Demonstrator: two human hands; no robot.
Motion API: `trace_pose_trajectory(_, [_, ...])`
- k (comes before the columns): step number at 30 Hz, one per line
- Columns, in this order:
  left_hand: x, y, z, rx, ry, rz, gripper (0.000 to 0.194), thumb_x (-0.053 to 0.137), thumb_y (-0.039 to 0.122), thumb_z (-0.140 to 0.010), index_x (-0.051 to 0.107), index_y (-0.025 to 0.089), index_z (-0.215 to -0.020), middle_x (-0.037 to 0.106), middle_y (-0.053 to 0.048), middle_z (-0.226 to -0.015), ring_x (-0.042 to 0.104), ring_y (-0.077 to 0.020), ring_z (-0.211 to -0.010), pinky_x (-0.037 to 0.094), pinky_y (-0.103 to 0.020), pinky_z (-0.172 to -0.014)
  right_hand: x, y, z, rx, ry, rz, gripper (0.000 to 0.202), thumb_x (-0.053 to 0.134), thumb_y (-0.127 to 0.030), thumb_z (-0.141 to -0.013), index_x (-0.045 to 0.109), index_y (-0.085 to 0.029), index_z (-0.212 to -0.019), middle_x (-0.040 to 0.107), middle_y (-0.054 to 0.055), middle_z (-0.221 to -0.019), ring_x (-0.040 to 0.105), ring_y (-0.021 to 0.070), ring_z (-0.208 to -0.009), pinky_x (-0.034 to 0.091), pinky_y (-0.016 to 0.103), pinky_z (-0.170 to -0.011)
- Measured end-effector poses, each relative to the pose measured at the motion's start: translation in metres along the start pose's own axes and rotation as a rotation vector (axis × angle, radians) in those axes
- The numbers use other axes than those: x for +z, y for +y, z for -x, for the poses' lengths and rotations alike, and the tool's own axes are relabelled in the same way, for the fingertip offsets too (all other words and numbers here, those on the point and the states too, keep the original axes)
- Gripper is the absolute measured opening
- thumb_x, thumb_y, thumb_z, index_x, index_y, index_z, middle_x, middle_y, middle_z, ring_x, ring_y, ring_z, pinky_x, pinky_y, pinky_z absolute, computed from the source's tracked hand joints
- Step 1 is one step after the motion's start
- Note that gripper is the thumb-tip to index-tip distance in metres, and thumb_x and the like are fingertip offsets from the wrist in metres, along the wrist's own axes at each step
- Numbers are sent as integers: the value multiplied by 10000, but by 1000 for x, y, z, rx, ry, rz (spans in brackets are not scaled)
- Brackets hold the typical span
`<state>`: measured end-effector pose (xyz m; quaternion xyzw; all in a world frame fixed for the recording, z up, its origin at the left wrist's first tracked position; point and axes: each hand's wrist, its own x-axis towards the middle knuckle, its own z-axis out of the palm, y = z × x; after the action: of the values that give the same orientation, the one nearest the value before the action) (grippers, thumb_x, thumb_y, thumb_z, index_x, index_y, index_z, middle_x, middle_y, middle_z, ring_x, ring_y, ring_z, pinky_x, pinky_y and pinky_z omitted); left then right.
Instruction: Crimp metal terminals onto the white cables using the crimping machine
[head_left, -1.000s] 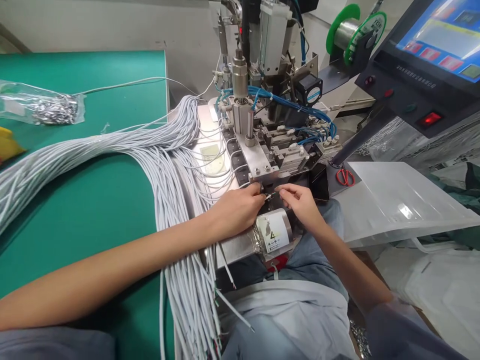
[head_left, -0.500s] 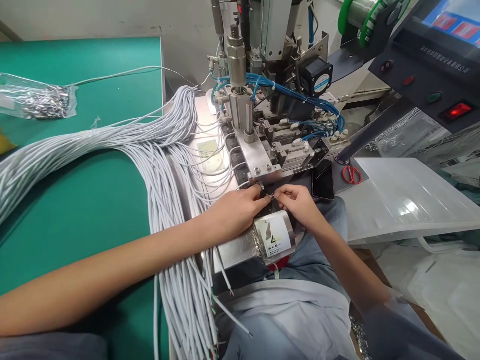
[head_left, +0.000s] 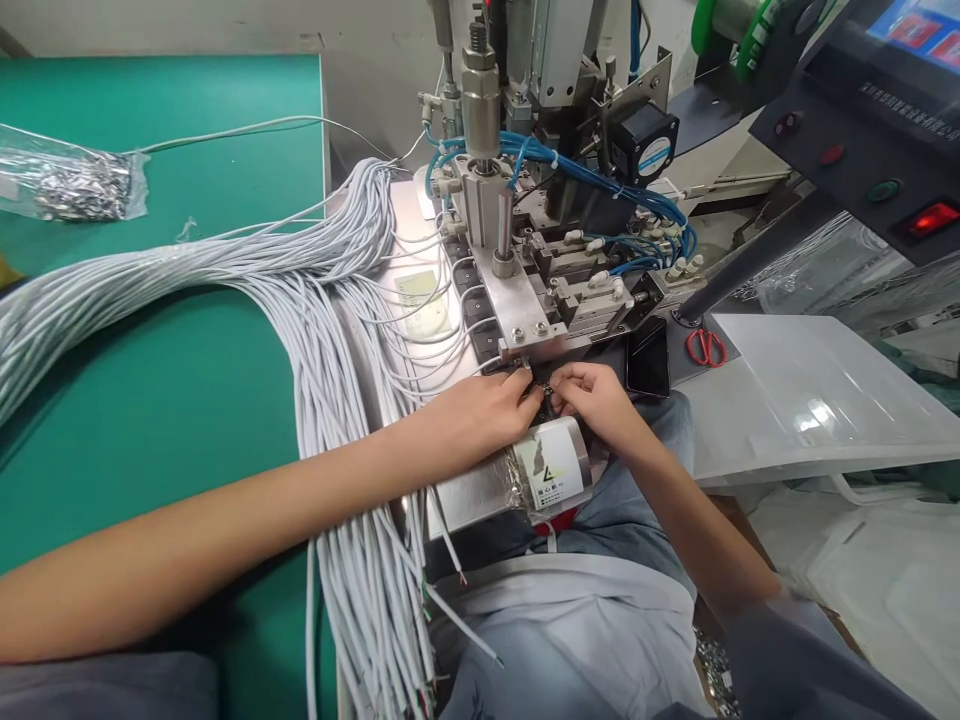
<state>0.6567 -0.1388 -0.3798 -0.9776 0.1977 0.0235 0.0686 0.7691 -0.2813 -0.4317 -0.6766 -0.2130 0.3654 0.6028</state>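
My left hand (head_left: 501, 404) is closed at the front edge of the bench machine (head_left: 517, 310), its fingertips by a small metal piece under the front plate. What they grip, if anything, is hidden. Just to its right, my right hand (head_left: 592, 398) pinches a small shiny metal part (head_left: 547, 389) between thumb and forefinger. White cables (head_left: 322, 400) lie in a thick bundle left of the machine, several of them running into its side. Below my hands sits a curved metal cover with a white label (head_left: 553, 465).
A clear bag of small metal parts (head_left: 82, 190) lies on the green mat (head_left: 225, 110). Right of my hands are a black open box (head_left: 648, 358), red-handled scissors (head_left: 706, 347) and a white plastic surface (head_left: 810, 390). A control panel (head_left: 855, 130) overhangs the upper right.
My left thumb has drawn back slightly from the small metal part at my right fingertips. My right hand stays nearly in place; the whole view has shifted a little.
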Motion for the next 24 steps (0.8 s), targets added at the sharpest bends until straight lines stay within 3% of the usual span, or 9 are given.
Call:
trace_pose_trajectory(5, [-2, 1, 0, -19, 46, 15, 264, 425, 86, -849, 569, 81, -1070, 580, -100, -878, 605, -172, -679, 459, -285, -579, 0, 3, -3, 10, -98, -18, 233, 564, -372, -711, 468, -183, -614, 367, -79, -466, 321, 56, -426, 232, 203, -421])
trace_pose_trajectory(9, [-12, 10, 6, -80, 26, -36, 138, 518, 51, -786, 630, 95, -853, 606, -83, -755, 608, -184, -667, 438, -287, -581, 3, 10, -3, -94, -69, 10, 269, 518, -360, -743, 390, -200, -569, 258, -86, -481, 224, 57, -437, 183, 221, -432])
trace_pose_trajectory(14, [-20, 14, 10, -238, -52, 4, 125, 603, 13, -724, 617, 122, -665, 625, -61, -664, 609, -190, -654, 405, -272, -545, 3, 10, 4, -207, 75, 152, 209, 496, -281, -785, 478, -183, -601, 382, -46, -543, 338, 85, -506, 282, 234, -490])
trace_pose_trajectory(17, [-19, 13, 10, -239, -43, 11, 119, 608, 27, -737, 623, 121, -665, 623, -61, -676, 606, -199, -679, 403, -277, -541, 1, 6, 14, -277, 158, 251, 216, 458, -311, -851, 626, -176, -838, 533, -2, -695, 465, 116, -607, 369, 247, -554])
trace_pose_trajectory(20, [-20, 14, 9, -230, -35, -37, 110, 595, 37, -757, 636, 112, -688, 628, -81, -725, 607, -210, -741, 408, -279, -554, 2, 1, 21, -382, 86, 372, 306, 429, -334, -894, 665, -188, -1021, 605, 57, -947, 565, 161, -862, 452, 283, -719])
trace_pose_trajectory(24, [-22, 16, 11, -222, -48, -39, 125, 581, 31, -754, 630, 118, -678, 624, -88, -767, 603, -206, -760, 387, -265, -524, 1, -1, 25, -459, 53, 481, 286, 465, -326, -889, 711, -191, -944, 592, 80, -1038, 570, 190, -1015, 465, 339, -874])
